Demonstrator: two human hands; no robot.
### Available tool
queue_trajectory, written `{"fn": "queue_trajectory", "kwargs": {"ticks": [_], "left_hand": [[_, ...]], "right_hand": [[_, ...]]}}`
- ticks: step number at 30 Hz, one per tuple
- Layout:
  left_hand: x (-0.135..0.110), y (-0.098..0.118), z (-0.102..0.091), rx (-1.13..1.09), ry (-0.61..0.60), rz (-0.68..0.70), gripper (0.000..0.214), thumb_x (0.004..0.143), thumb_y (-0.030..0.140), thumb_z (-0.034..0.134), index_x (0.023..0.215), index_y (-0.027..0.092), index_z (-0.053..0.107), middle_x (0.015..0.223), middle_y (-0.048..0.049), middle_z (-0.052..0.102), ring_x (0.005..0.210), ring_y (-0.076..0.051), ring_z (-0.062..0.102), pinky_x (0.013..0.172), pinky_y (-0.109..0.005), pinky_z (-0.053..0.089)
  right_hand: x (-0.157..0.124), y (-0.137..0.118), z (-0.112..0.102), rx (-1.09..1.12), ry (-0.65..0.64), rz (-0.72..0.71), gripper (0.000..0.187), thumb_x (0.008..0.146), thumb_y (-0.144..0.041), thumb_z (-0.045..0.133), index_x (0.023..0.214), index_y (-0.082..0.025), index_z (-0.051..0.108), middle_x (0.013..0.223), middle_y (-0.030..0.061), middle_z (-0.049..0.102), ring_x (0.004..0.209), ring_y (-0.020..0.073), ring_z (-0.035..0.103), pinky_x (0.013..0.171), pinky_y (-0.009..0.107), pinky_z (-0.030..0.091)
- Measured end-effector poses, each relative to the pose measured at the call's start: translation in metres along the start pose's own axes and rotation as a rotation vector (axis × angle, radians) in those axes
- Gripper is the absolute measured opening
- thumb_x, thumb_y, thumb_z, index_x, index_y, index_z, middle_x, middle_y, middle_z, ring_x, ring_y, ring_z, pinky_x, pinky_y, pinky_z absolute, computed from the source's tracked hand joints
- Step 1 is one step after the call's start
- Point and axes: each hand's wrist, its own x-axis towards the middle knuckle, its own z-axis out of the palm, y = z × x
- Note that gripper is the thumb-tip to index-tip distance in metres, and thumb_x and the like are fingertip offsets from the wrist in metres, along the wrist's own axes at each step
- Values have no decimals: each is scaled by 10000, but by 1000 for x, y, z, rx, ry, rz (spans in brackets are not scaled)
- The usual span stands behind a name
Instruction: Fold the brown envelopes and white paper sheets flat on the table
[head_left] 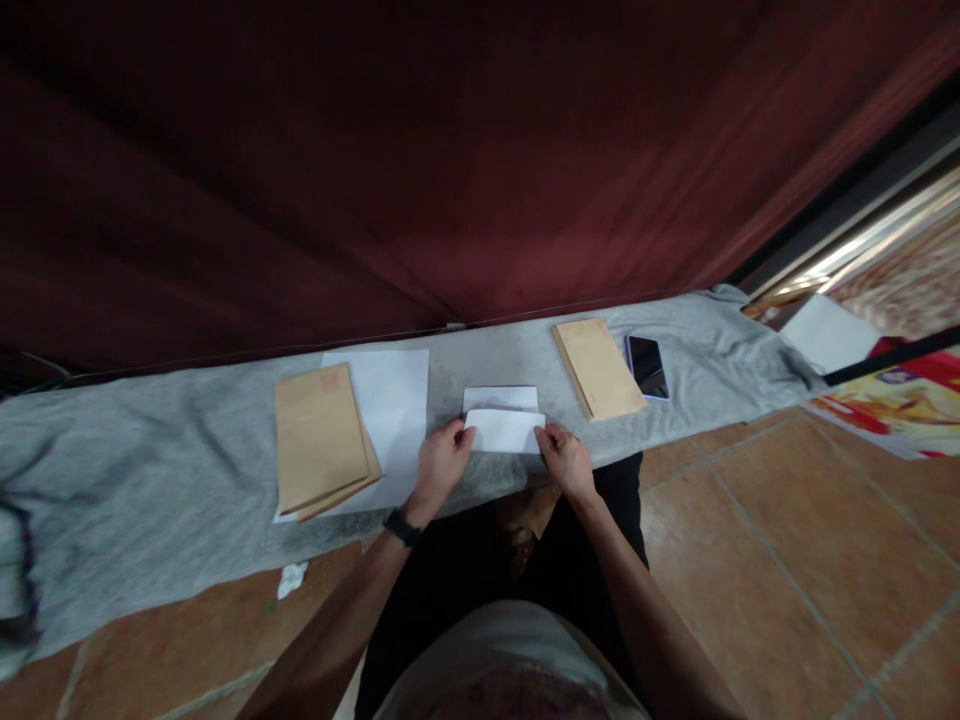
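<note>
Together, left hand (441,462) and right hand (570,464) reach forward, fingers (544,440) pinching white paper (506,432) by opposite ends.

The folded sheet (506,433) partly hides the paper (500,397) beyond it. Left envelope (319,430) print: illegible. Right edge crops the poster (900,402).

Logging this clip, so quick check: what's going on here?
A person is holding folded white paper, left grip at one end, right grip at the other. On the grey cloth, a brown envelope stack partly covers a larger white sheet to the left; more brown envelopes lie right, next to a phone.
</note>
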Motion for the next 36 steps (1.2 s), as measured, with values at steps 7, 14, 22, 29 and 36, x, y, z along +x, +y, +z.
{"fn": "queue_trajectory", "kwargs": {"ticks": [7, 14, 22, 29, 36], "left_hand": [[6, 13, 0, 221, -24, -52, 276, 1012, 378, 473, 1010, 229, 706, 978, -77, 764, 903, -226, 712, 731, -293, 481], [9, 14, 5, 276, 8, -37, 296, 1018, 357, 440, 1040, 218, 701, 1013, -98, 763, 955, -250, 724, 774, -319, 518], [20, 16, 1, 291, -20, -61, 339, 1027, 389, 412, 1074, 218, 701, 996, -106, 768, 920, -243, 730, 768, -315, 516], [26, 19, 0, 303, -4, -66, 353, 1032, 396, 400, 1088, 211, 696, 987, -108, 769, 929, -256, 735, 776, -327, 521], [33, 19, 1, 303, 18, -73, 361, 1033, 404, 400, 1094, 207, 697, 964, -113, 771, 936, -274, 739, 785, -348, 527]], "right_hand": [[11, -14, -3, -183, -56, 88, 387, 1051, -488, 422, 980, -234, 705, 905, 60, 773, 849, 212, 728, 695, 261, 451], [19, -21, 0, -242, -47, 136, 390, 1044, -509, 440, 978, -222, 695, 901, 75, 771, 862, 215, 740, 705, 247, 459], [30, -27, 2, -290, -2, 127, 416, 1049, -506, 428, 1024, -187, 693, 950, 110, 775, 868, 222, 746, 733, 259, 476], [39, -26, 7, -299, 57, 99, 383, 1048, -483, 441, 1038, -188, 686, 987, 112, 778, 873, 213, 740, 776, 266, 472], [46, -25, 12, -319, 127, 62, 382, 1055, -456, 431, 1092, -163, 674, 998, 136, 769, 916, 235, 726, 827, 290, 461]]}}
